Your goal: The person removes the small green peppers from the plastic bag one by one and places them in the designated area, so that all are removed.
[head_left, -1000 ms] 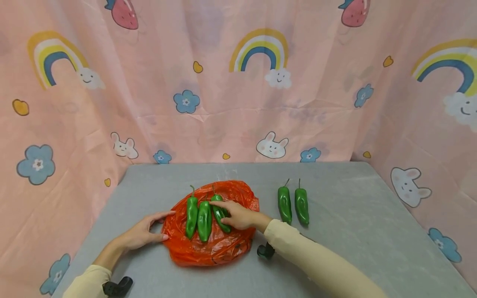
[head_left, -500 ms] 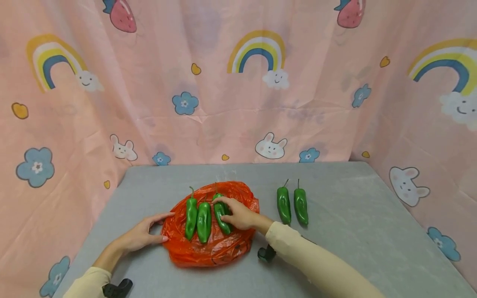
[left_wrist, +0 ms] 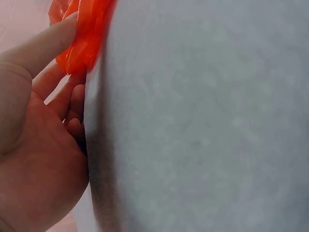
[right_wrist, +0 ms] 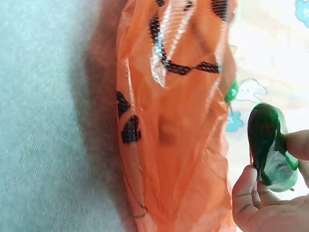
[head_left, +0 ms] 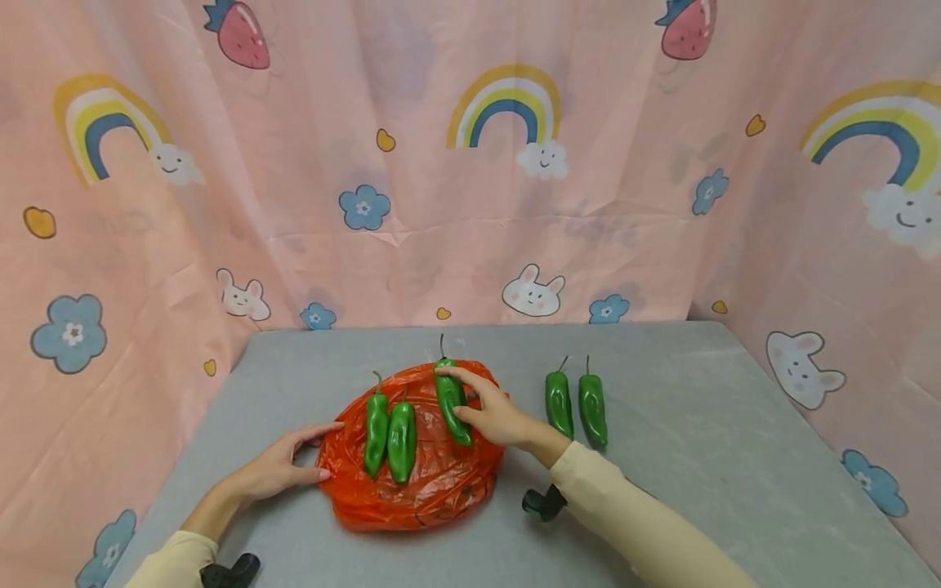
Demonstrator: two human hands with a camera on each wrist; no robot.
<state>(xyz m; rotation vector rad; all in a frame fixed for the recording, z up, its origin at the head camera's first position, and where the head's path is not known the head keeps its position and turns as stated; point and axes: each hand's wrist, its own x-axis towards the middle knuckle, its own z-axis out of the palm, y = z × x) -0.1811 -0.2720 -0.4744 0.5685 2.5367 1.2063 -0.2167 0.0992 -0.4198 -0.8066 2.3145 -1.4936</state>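
My right hand (head_left: 503, 412) pinches a long green pepper (head_left: 451, 400) between thumb and fingers, over the right part of a crumpled red plastic bag (head_left: 441, 498). In the right wrist view, that same pepper (right_wrist: 264, 130) shows tip-on, raised beside the bag (right_wrist: 178, 159). Two more green peppers, a left one (head_left: 376, 433) and a right one (head_left: 401, 441), lie side by side on the bag. At the bag's left edge rests my left hand (head_left: 268, 465), thumb and fingers spread apart and touching the plastic. The left wrist view has its fingertips against the red film (left_wrist: 89, 41).
Two further green peppers, one (head_left: 559, 404) beside the other (head_left: 592, 408), lie on the grey table (head_left: 706, 457) right of the bag, close to the right forearm. A pink patterned curtain (head_left: 441, 245) encloses the back and sides.
My right hand has lifted the third pepper and shifted it right and away from the two peppers beside it. The left hand stays at the bag's edge.
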